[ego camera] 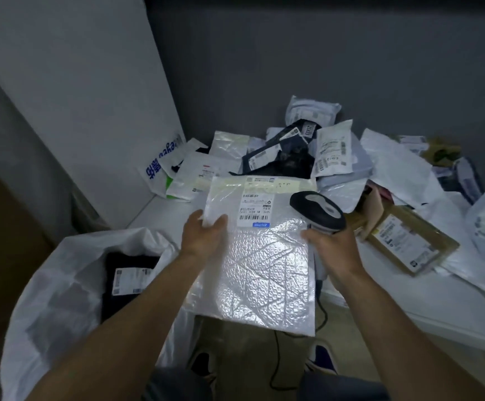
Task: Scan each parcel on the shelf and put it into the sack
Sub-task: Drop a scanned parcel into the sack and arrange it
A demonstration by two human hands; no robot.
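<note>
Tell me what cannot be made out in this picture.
Head view only.
Label print on the bubble mailer: too small and blurred.
Handle of the scanner: covered by the right hand.
Fingers of the left hand: behind the mailer.
Depth of the sack: hidden by its wall, below the dark parcel.

— Where are our arms?
— Both stretched forward, bare. Our left hand [203, 237] pinches the parcel [261, 270], thumb on top.
— And the right?
— Our right hand [332, 250] curls round the scanner [318, 208] handle.

Silvery-white bubble-textured mailer [260, 267] with black-barcoded white label [255, 208]; black-and-grey scanner [318, 209]; translucent white sack [59, 287]; brown parcel [409, 241]; grey wall [322, 68].
</note>
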